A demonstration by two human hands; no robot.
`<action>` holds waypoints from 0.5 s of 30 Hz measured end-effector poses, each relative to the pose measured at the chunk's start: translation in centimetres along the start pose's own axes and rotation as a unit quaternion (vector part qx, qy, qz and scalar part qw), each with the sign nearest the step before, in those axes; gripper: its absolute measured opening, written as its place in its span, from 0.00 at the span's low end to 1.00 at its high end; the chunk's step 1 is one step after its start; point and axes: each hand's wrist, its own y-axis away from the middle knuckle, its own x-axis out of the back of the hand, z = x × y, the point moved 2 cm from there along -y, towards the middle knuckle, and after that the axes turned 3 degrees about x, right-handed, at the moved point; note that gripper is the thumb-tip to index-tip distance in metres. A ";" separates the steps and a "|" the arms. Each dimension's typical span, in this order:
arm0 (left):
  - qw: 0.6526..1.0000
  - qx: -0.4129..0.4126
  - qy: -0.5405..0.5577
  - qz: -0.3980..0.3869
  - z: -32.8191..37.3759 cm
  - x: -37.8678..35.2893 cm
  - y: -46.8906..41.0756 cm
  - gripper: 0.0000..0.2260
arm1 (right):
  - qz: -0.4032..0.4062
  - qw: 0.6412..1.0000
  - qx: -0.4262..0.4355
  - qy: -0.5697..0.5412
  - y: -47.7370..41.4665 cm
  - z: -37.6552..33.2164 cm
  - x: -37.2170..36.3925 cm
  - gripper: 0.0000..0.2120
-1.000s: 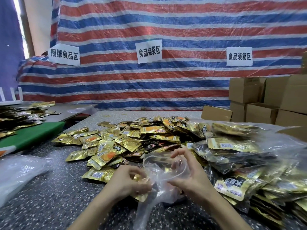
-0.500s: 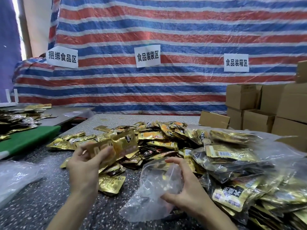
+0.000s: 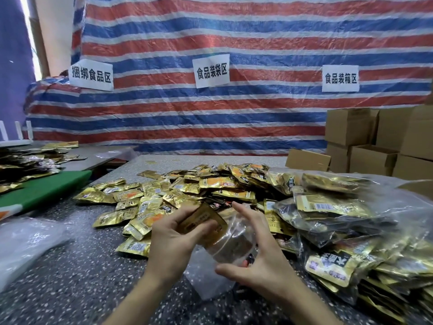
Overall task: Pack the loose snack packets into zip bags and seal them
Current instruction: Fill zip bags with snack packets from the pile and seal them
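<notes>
Snack packets, a small gold stack (number unclear), are pinched in the left hand at the mouth of one clear zip bag, partly inside it. The right hand curls round that bag, gripping its rim. Behind the bag lies a loose heap, too many to count; right of the bag, filled bags. Far behind hang three white signs.

Packing workshop: zone signs, stacked cartons
</notes>
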 end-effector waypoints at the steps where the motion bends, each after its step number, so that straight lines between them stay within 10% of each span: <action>1: 1.000 0.012 -0.011 -0.013 0.0 -0.2 0.0 0.07 | -0.003 1.000 0.002 -0.025 0.1 -0.1 0.0 0.46; 9: 0.969 0.153 -0.126 -0.150 -0.2 0.4 -0.1 0.32 | 0.145 0.970 -0.018 -0.195 -0.5 0.2 0.8 0.39; 12: 0.952 0.142 -0.122 -0.242 -0.1 0.9 -0.3 0.16 | 0.201 0.969 -0.008 -0.144 -0.5 0.4 1.6 0.39; 15: 0.979 0.064 -0.099 -0.167 0.2 0.9 -0.2 0.01 | 0.212 0.969 0.018 -0.129 -0.3 0.1 2.0 0.37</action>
